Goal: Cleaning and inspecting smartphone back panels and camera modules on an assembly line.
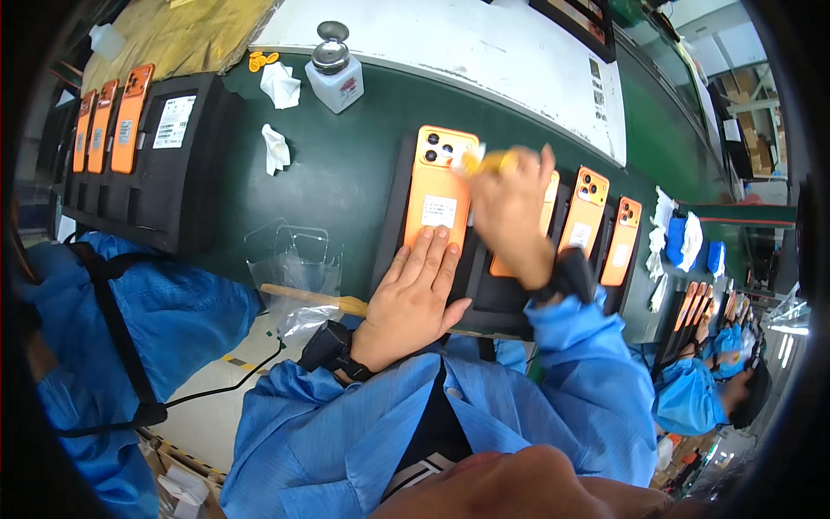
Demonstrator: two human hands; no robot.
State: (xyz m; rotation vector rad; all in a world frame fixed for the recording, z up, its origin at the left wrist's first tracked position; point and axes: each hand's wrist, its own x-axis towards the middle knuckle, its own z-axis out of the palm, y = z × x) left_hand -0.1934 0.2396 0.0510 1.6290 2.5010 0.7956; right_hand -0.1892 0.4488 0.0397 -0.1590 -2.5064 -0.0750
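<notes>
Well left of the black tray (396,216) I see a crumpled white wipe (277,149), and beyond the tray's far left corner a pump bottle (339,86). At the tray's left end my left hand (413,294) lies flat, fingers extended and slightly parted, pressing on the lower back of an orange phone (443,186) without gripping it. The phone lies in the tray back up, its camera end pointing away from me, its long axis running away with a slight lean to the right. Over the tray's far side, my right hand (514,208) is curled, seemingly pinching a blurred white wipe (472,157) at the cameras. I judge this to be wiping the camera area; the next move probably calls for light strokes while the left hand steadies. Toward the tray's right end lie three more orange phones (586,208), the nearest partly hidden.
</notes>
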